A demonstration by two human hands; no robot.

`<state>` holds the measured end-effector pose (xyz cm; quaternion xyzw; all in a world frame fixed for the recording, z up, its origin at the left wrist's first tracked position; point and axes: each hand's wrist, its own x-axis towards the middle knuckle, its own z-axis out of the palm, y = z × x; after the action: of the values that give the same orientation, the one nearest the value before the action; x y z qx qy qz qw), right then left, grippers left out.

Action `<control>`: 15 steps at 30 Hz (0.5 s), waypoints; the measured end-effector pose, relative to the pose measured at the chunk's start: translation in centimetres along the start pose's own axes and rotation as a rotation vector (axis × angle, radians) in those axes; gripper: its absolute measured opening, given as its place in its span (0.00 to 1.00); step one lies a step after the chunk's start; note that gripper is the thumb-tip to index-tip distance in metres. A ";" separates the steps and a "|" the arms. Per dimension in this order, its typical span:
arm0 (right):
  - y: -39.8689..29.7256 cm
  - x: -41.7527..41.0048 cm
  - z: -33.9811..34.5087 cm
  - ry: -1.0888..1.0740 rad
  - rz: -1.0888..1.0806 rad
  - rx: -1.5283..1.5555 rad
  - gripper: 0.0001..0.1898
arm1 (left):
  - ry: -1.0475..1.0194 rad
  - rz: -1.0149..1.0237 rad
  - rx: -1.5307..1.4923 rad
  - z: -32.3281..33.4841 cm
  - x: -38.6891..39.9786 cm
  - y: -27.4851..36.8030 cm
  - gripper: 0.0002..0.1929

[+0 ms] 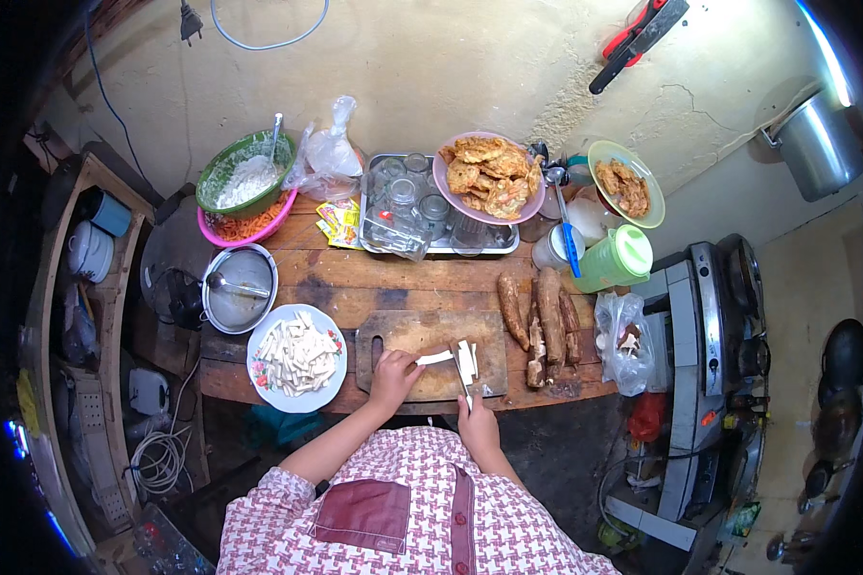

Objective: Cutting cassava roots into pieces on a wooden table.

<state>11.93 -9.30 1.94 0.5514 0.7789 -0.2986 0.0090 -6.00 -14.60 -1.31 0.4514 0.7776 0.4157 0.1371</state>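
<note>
My right hand [479, 424] grips a kitchen knife [464, 370], its blade across white cassava on a wooden cutting board [403, 329]. With its fingertips, my left hand [394, 379] holds the left end of a peeled cassava strip [435, 358]. Short cut pieces [475, 359] lie just right of the blade. Left of the board, a white floral plate [260, 374] bears a heap of cassava sticks [298, 356]. Several unpeeled cassava roots [549, 316] rest on the table beside the board's right edge.
Behind the board stands a metal tray [439, 248] of glassware, with a pink plate of fritters [489, 176] over it. A metal pot [241, 287], a green bowl of flour [244, 176] and a pink basin [248, 230] stand left. A green pitcher [615, 262] and plastic bag [624, 345] are right.
</note>
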 end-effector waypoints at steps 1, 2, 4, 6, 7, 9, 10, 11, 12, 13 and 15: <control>-0.2 0.0 -0.2 -0.025 0.006 0.007 0.22 | -0.001 -0.001 0.000 0.0 0.0 -0.1 0.11; -0.3 0.0 -0.2 -0.051 0.012 0.015 0.22 | -0.002 0.010 0.000 0.0 0.0 -0.2 0.11; -0.2 0.0 0.0 -0.044 0.007 0.019 0.22 | -0.006 0.023 0.000 0.1 0.0 -0.3 0.11; -0.2 0.0 0.1 -0.037 0.001 0.023 0.21 | -0.011 0.037 -0.009 0.1 0.1 -0.3 0.11; -0.2 0.0 0.1 -0.041 -0.001 0.037 0.21 | -0.012 0.037 -0.010 0.1 0.1 -0.4 0.11; -0.4 0.0 0.1 -0.045 -0.004 0.051 0.20 | -0.029 0.056 -0.018 0.0 0.2 -0.5 0.11; -0.5 -0.1 0.1 -0.016 0.002 0.048 0.20 | -0.028 0.056 -0.017 0.0 0.2 -0.6 0.11; -0.7 -0.2 0.2 0.012 0.007 0.046 0.19 | -0.029 0.057 -0.010 0.1 0.2 -0.6 0.11; -0.8 -0.3 0.2 0.013 0.008 0.046 0.19 | -0.030 0.060 -0.005 0.1 0.2 -0.6 0.10; -0.9 -0.4 0.2 0.020 -0.041 0.045 0.19 | -0.031 0.060 -0.006 0.1 0.3 -0.7 0.10; -1.1 -0.5 0.4 0.027 -0.088 0.045 0.19 | -0.045 0.082 -0.015 0.0 0.5 -0.9 0.10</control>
<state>11.10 -10.18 2.25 0.5207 0.7955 -0.3086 -0.0271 -6.74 -14.42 -1.91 0.4910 0.7520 0.4165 0.1411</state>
